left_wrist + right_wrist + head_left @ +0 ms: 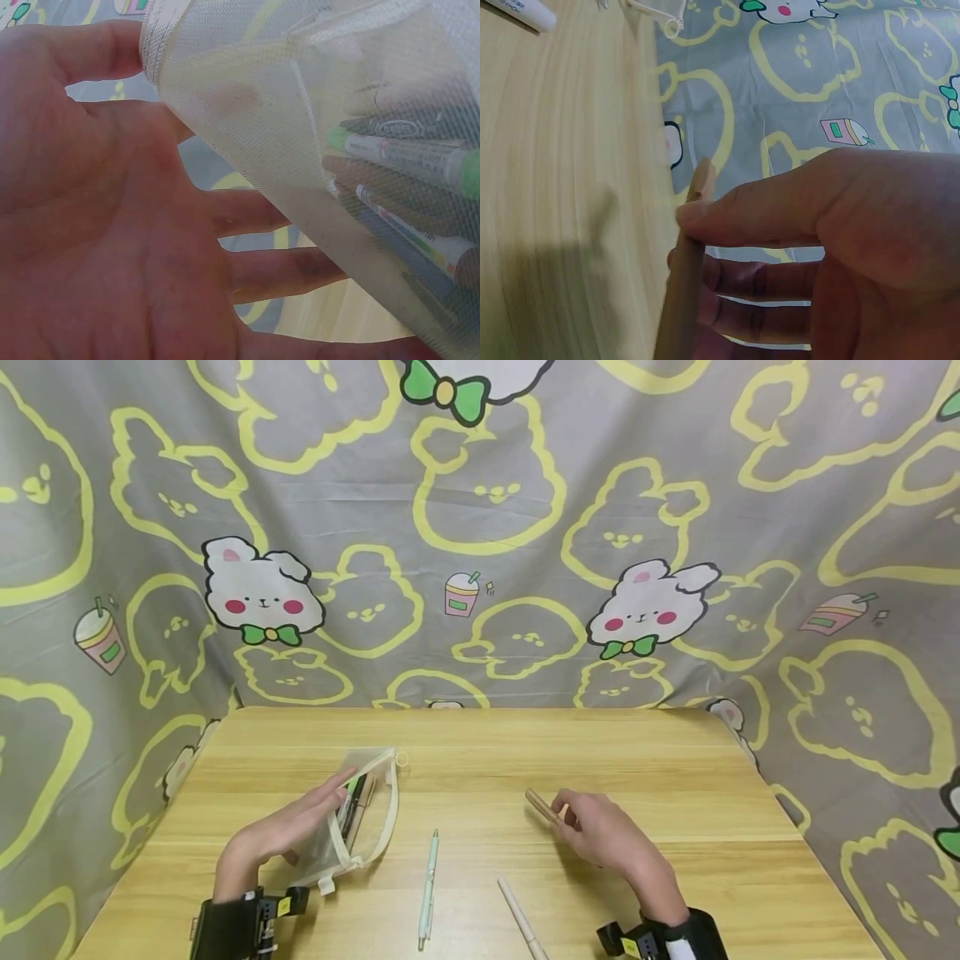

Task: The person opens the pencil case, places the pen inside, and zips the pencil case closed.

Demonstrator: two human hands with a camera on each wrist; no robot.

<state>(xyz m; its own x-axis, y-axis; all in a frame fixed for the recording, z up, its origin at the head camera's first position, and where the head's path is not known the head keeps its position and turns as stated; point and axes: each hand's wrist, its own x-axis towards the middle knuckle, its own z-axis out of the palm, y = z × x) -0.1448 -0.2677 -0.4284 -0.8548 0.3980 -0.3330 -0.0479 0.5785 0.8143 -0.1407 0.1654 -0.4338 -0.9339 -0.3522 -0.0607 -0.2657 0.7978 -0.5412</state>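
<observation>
A translucent mesh pencil pouch lies at the left with its zip opening spread. Several pens and markers show through its mesh, one with a green cap. My left hand holds the pouch by its edge. In the left wrist view, the thumb sits at the rim while the other fingers stretch along the mesh wall, partly hidden by it. To the right, my right hand pinches a tan pen between thumb and fingers over the table. The pen's upper end sticks out past the thumb.
A mint-green pen lies on the wooden table between the hands. Nearer the front edge lies a whitish pen. A grey curtain with cartoon animals encloses the table's back and sides.
</observation>
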